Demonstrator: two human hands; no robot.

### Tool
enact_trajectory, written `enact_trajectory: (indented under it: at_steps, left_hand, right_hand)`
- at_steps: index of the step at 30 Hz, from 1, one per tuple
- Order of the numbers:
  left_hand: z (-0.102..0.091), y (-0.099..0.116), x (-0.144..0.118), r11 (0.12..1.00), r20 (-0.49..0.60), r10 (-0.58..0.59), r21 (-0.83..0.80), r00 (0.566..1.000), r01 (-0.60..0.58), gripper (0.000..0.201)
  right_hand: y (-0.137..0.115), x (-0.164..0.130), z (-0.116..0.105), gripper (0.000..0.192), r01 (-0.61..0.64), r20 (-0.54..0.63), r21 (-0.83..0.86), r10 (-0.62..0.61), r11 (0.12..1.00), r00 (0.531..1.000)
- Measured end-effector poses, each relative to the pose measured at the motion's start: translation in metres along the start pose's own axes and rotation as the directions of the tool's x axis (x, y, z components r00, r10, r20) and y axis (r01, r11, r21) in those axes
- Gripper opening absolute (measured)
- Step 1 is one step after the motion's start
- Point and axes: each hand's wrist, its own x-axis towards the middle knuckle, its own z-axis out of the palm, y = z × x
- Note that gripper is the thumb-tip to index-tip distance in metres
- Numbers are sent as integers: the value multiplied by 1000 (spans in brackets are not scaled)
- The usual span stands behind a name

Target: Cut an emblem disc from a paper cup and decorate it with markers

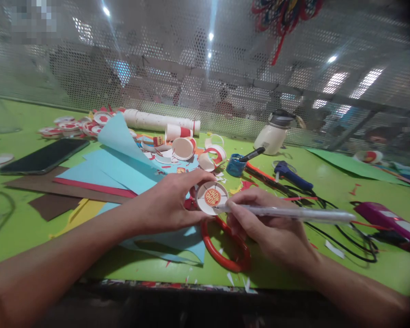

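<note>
In the middle of the frame the left hand (167, 200) pinches a small white paper disc (212, 197) with a red sign on it, fingers closed on its left edge, so the disc stands just above the green table (27, 218). The right hand (259, 223), a little to the right and lower, is closed around a clear pen (287, 213), and the pen tip touches the lower edge of the disc. Under both hands lies the red ring handle of a pair of scissors (225, 255), flat on the table. Blue paper sheets (123, 168) lie under the left wrist and spread to the left of the middle, with a brown sheet (51, 205) and a yellow bit lower left. A black phone (44, 156) lies at the left. Behind the hands, in the upper middle, sit cut paper cups (184, 146) in red and white and a long white tube (157, 120). To the right of the cups is a small blue pot (235, 165) with a dark stick in it, and a white bottle (273, 134) stands behind it. A purple tool (386, 218) lies at the right edge, with black wires near it
</note>
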Motion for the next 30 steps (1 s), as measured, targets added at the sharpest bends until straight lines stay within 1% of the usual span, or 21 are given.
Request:
enact_trajectory:
  at_steps: [4,12,15,20,24,30]
  left_hand:
    - [0,1,-1,1000,5,8,-4,1000,-8,44]
    - [-1,0,-1,1000,8,3,16,1000,-3,43]
    - [-2,1,-1,1000,12,-4,12,1000,3,43]
    - [-2,2,-1,1000,14,-12,21,1000,12,45]
    - [-2,2,-1,1000,28,-23,20,999,22,45]
    - [-2,1,-1,1000,18,-24,18,1000,23,45]
  right_hand:
    - [0,0,0,12,-8,8,10,8,1000,1000]
    - [-4,0,-1,11,31,10,-57,-31,998,999]
    - [-3,-1,-1,11,19,13,-30,-18,999,1000]
    - [-3,-1,0,12,5,-22,16,-4,1000,1000]
    - [-4,0,0,14,-6,-12,14,6,1000,1000]
    - [-3,0,0,13,-20,0,36,20,999,1000]
